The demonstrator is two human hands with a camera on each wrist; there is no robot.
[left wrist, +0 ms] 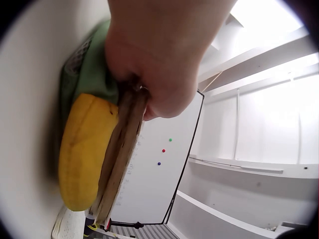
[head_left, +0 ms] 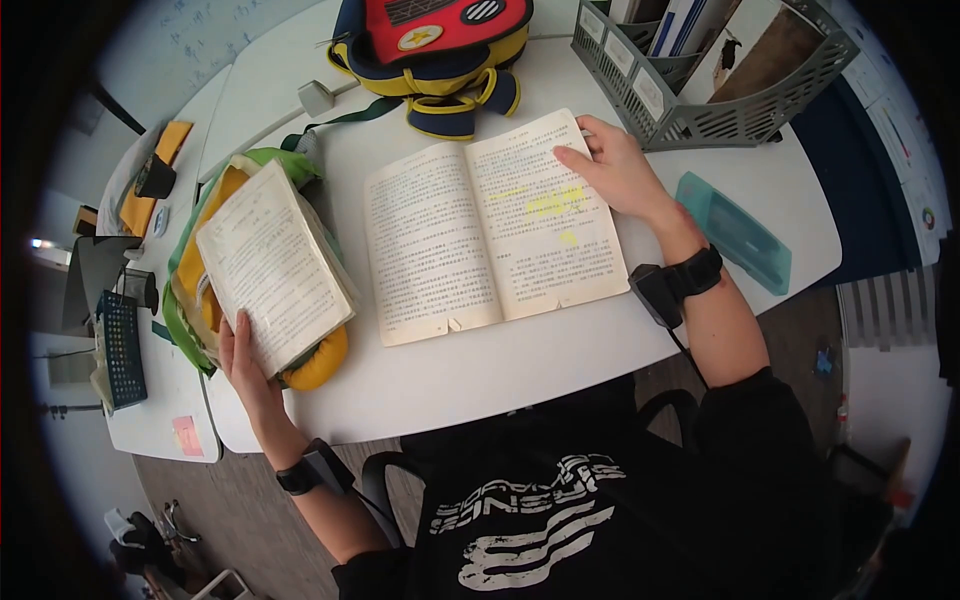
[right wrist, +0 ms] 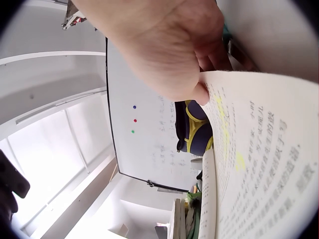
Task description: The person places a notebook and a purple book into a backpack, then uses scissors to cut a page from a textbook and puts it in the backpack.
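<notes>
An open book (head_left: 495, 235) with yellow highlighter marks on its right page lies in the middle of the desk. My right hand (head_left: 622, 172) holds its upper right edge, the thumb on the page and the fingers behind, as the right wrist view shows on the lifted page (right wrist: 264, 129). To the left, a second, worn book (head_left: 270, 265) slants over a green and yellow bag (head_left: 185, 290). My left hand (head_left: 250, 370) grips its lower left edge. In the left wrist view that book's edge (left wrist: 122, 154) stands beside a rounded yellow part (left wrist: 84, 154) of the bag.
A red, navy and yellow backpack (head_left: 445, 50) sits at the back of the desk. Right of it stands a grey file rack (head_left: 655, 90) with folders. A teal pencil case (head_left: 735, 235) lies near the right edge. The desk's front edge (head_left: 480, 405) runs close to the person's body.
</notes>
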